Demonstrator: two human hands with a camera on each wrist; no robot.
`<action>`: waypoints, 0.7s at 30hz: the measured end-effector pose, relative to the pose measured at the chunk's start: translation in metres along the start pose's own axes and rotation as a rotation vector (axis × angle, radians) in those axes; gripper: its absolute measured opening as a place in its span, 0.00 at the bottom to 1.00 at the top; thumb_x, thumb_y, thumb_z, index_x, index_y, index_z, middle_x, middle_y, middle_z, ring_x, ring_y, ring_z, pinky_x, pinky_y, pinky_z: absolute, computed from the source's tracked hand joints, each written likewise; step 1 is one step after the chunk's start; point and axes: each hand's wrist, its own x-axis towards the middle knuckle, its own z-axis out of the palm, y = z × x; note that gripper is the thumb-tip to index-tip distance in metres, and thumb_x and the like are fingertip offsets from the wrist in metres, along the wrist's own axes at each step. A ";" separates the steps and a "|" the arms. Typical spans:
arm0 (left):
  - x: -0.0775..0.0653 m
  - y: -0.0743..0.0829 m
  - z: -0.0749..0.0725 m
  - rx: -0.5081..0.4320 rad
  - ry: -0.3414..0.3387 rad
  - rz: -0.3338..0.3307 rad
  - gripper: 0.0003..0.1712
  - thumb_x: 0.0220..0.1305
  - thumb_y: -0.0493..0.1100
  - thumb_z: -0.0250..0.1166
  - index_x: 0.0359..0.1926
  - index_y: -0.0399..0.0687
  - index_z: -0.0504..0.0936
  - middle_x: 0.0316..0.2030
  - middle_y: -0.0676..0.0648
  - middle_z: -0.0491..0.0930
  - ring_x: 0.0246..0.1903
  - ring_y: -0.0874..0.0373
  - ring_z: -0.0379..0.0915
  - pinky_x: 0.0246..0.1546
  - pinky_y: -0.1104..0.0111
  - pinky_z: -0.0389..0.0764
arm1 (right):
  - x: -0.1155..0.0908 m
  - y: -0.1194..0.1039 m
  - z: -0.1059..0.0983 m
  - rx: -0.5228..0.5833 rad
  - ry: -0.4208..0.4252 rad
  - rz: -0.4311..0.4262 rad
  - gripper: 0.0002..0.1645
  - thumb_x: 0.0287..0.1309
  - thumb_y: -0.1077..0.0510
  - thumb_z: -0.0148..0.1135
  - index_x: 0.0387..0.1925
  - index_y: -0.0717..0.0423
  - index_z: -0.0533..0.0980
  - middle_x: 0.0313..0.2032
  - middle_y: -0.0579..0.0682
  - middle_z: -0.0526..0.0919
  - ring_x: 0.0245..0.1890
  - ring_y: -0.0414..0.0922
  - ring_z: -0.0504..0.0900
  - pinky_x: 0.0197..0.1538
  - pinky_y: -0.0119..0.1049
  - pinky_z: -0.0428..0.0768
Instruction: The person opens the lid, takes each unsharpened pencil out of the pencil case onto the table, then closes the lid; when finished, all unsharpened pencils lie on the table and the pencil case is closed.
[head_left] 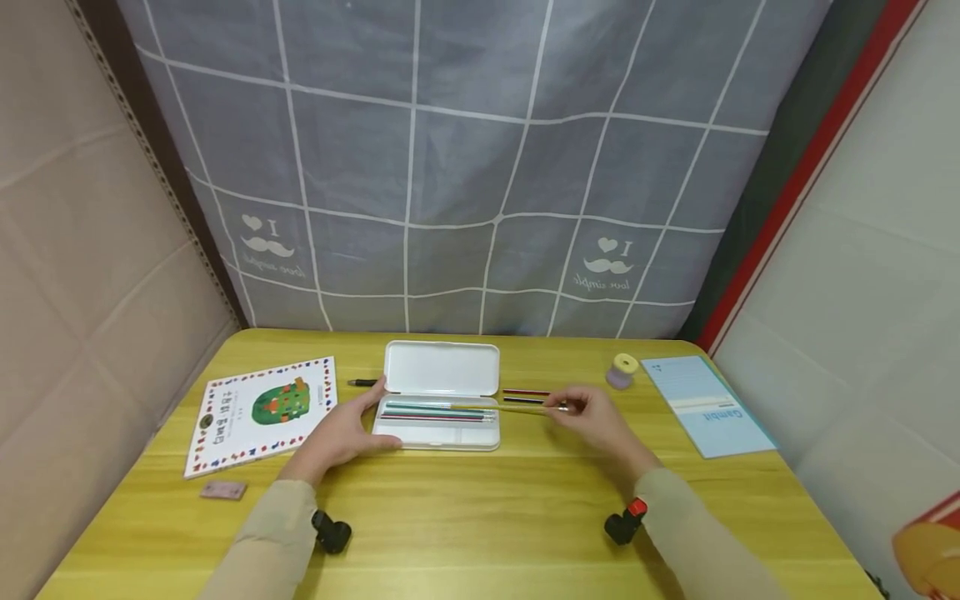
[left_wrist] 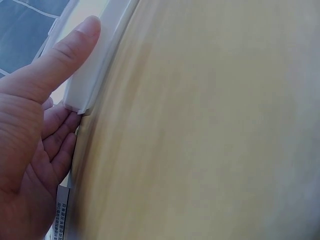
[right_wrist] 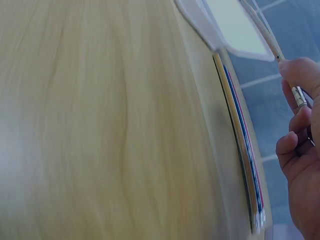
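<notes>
A white pencil case lies opened out, its lid (head_left: 442,369) folded back and its tray (head_left: 435,441) nearer me. Several pencils (head_left: 431,412) lie lengthwise in the tray. My left hand (head_left: 347,433) grips the case's left end; in the left wrist view its thumb lies over the case (left_wrist: 86,82) and its fingers touch the corner. My right hand (head_left: 592,417) pinches a yellow pencil (head_left: 517,409) near its silver-banded end, the other end reaching over the tray. Just right of the case, loose pencils (right_wrist: 239,132) lie side by side on the table.
To the left lie a picture book (head_left: 262,412), a pinkish small block (head_left: 222,490) and a black pen (head_left: 362,382). On the right are a purple pot with a yellow top (head_left: 622,372) and a light-blue notebook (head_left: 708,408). A grey curtain (head_left: 450,167) hangs behind the table.
</notes>
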 end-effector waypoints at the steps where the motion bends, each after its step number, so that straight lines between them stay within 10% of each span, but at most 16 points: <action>1: 0.000 0.000 0.000 0.000 0.000 0.002 0.72 0.48 0.72 0.79 0.85 0.62 0.48 0.76 0.47 0.67 0.74 0.33 0.60 0.68 0.36 0.65 | -0.003 0.003 -0.005 0.000 0.005 0.008 0.06 0.62 0.67 0.73 0.42 0.64 0.88 0.37 0.56 0.88 0.26 0.36 0.70 0.30 0.27 0.71; 21: 0.000 -0.001 0.000 0.004 -0.016 -0.009 0.72 0.48 0.73 0.78 0.85 0.63 0.47 0.77 0.46 0.66 0.73 0.31 0.60 0.66 0.34 0.67 | -0.033 0.046 -0.053 -0.207 0.070 0.091 0.04 0.61 0.60 0.77 0.38 0.53 0.90 0.35 0.46 0.89 0.25 0.36 0.72 0.31 0.30 0.74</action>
